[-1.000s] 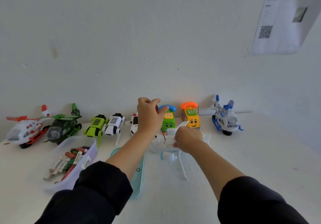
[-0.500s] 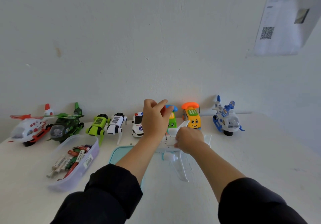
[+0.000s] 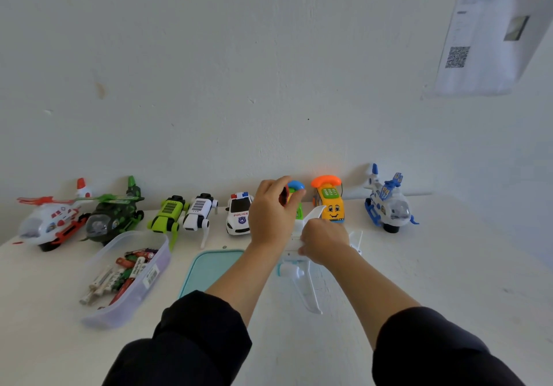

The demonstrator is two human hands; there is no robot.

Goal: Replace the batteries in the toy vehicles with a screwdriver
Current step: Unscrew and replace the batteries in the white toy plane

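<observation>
- Nearest to me, one wing of the white toy airplane [image 3: 302, 277] points toward my body; the toy lies on the bench [image 3: 434, 266] just in front of my hands.
- I judge its long axis runs left to right across my view, with the wings going near to far, but my hands hide most of the body, so I cannot tell on which side the nose is.
- My right hand [image 3: 324, 240] is curled over the airplane body and holds it down firmly.
- My left hand [image 3: 273, 215] is closed around the dark red handle of the screwdriver [image 3: 283, 195], which stands about upright above the toy; the tip is hidden.
- I think the step in hand is turning the screw of the battery cover on this airplane.
- The next move calls for keeping the tool straight in the screw and the toy steady under my right hand.
- To the left, the battery box [image 3: 131, 275] and a teal lid [image 3: 209, 269] lie near.
- Farther, the other toys stand in a row along the wall: police car [image 3: 238, 213], yellow phone car [image 3: 330, 203], blue helicopter [image 3: 387, 203].
</observation>
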